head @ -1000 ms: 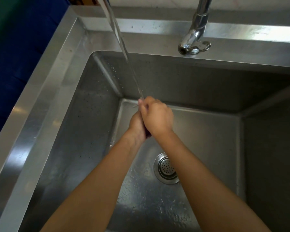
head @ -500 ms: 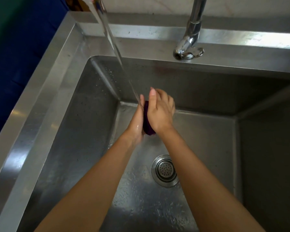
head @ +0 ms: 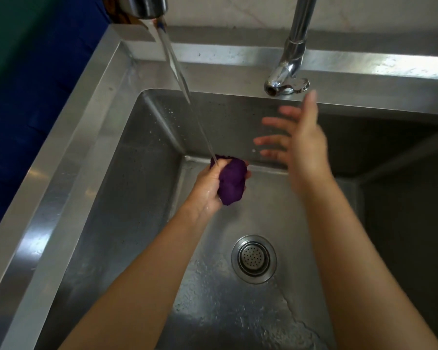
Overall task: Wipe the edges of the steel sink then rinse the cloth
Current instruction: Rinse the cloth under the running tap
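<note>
Under running tap point(head: 147, 6), wet steel sink point(head: 91, 137), drain point(head: 254, 258).

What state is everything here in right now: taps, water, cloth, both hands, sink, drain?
Tap spout: running.
Water stream: falls slanting onto the cloth.
Purple cloth: bunched into a wad, under the stream.
Left hand: grips the cloth.
Right hand: open, fingers spread, empty, blurred.
Second tap: nothing flowing.
Sink: floor wet.
Drain strainer: in place, uncovered.
</note>
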Tool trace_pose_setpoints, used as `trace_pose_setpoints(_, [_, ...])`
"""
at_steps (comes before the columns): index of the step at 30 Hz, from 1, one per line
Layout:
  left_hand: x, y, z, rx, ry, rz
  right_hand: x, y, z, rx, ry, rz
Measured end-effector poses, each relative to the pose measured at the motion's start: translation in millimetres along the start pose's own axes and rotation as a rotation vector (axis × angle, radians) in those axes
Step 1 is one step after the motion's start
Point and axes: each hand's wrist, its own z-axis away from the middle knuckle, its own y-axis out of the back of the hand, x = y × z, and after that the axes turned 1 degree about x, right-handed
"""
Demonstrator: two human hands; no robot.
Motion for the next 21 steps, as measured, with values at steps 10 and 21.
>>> trace_pose_setpoints(10, [-2.4,-5.4,-0.4,0.278,0.048,0.030,-36.5,4.9,-5.0,0.042,0.118,0.146])
trace_pose_setpoints(21, [-1.9,0.5,-5.6,0.426,-0.149,-0.159,-27.2,-2.5,-4.9,0.162,0.345,0.314])
